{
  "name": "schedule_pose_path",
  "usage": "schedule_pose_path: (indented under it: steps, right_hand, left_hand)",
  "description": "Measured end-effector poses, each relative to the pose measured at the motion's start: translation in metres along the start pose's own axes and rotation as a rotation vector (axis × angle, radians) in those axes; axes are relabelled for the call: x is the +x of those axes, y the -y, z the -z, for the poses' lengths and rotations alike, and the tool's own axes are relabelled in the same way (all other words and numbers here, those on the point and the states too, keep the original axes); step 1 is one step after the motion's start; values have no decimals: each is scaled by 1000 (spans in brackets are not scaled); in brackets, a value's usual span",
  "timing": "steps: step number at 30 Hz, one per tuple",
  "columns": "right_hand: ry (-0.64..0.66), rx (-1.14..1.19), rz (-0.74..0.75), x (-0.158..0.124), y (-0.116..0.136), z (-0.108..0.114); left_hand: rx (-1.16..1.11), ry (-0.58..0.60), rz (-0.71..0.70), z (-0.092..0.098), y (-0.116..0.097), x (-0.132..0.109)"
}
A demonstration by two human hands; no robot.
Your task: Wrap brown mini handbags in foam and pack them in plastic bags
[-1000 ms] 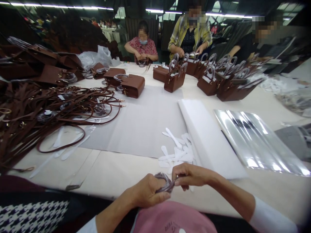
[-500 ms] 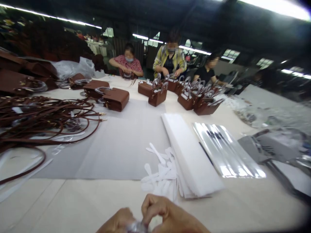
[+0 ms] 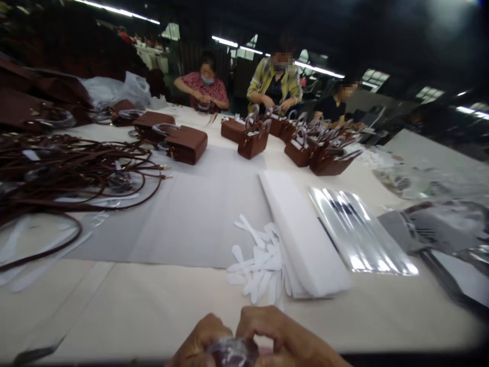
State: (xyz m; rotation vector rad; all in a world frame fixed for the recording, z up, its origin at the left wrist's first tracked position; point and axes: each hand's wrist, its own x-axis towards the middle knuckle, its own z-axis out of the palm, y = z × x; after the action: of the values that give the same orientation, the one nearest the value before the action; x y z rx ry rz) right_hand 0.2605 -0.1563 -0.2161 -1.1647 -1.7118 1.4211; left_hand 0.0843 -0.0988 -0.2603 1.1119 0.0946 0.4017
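At the bottom edge, my left hand (image 3: 202,339) and my right hand (image 3: 284,334) are both closed around a plastic-wrapped brown piece (image 3: 234,351). It resembles the film-covered handles on the handbags, but its lower part is cut off by the frame. The bent fingers of my right hand pinch at its right side; my left hand grips the other side. Just beyond them lies a loose pile of white strips (image 3: 260,265), some with rounded ends. Beside the pile is a stack of folded white sheets (image 3: 305,234).
Brown straps (image 3: 87,183) lie tangled at the left. Brown handbags (image 3: 189,145) stand across the far side, before several co-workers (image 3: 275,86). Clear plastic sleeves (image 3: 359,229) and grey bags (image 3: 439,224) lie at the right. Grey sheeting (image 3: 183,214) covers the table's middle.
My hands have shifted slightly right, and more of the wrapped brown piece shows between them. The view has tipped down a little, so the table's near edge now appears.
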Motion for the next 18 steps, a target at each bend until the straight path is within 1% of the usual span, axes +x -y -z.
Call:
schedule_pose_path:
  steps: [2,3,5,8,11,14,16,18]
  right_hand:
    - [17,-16,87,7,2,1]
    - [39,-27,156,11,3,2]
    - [78,-73,271,19,4,5]
    - [158,-179,350,25,6,7]
    - [240,-279,372,26,7,7]
    - [285,-380,399,27,6,8]
    - [292,-461,425,29,3,9]
    - [288,-584,462,32,-3,10]
  left_hand:
    - [-164,-55,7,-5,-10,-8]
    - [-183,-67,19,-5,-14,-11]
    - [-110,-67,59,-4,-17,-14]
    - [102,-35,74,3,-17,-22]
    - [371,32,4,11,-24,-27]
    - [592,134,-56,17,-40,-25]
    - [757,213,-54,22,-52,-22]
    - [965,300,-45,29,-58,-18]
